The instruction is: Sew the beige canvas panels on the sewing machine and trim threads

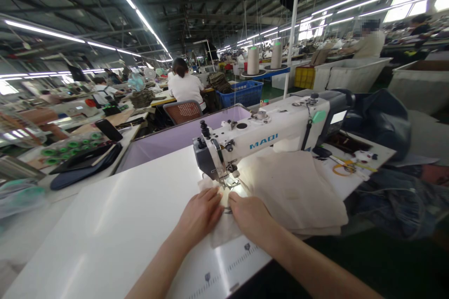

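A white sewing machine [263, 138] stands on the table, its presser foot [231, 181] down close to a beige fabric piece [291, 191]. Most of this fabric is spread to the right under the machine's arm, and a smaller part lies in front of the needle. My left hand [201, 212] is closed on the fabric just left of the foot, fingertips pressed together. Opposite it, my right hand [249, 215] pinches the fabric with bent fingers. Between my fingertips shows a small pale-yellow strip [225, 196]. Exactly how the layers lie under my fingers is hidden.
The white tabletop [115, 215] carries ruler marks near its front edge. Yellow-handled scissors [345, 167] lie at the right end. Behind the machine are a lilac-lined bin [182, 133], thread cones [253, 60], a blue crate [242, 96] and a seated person [185, 85].
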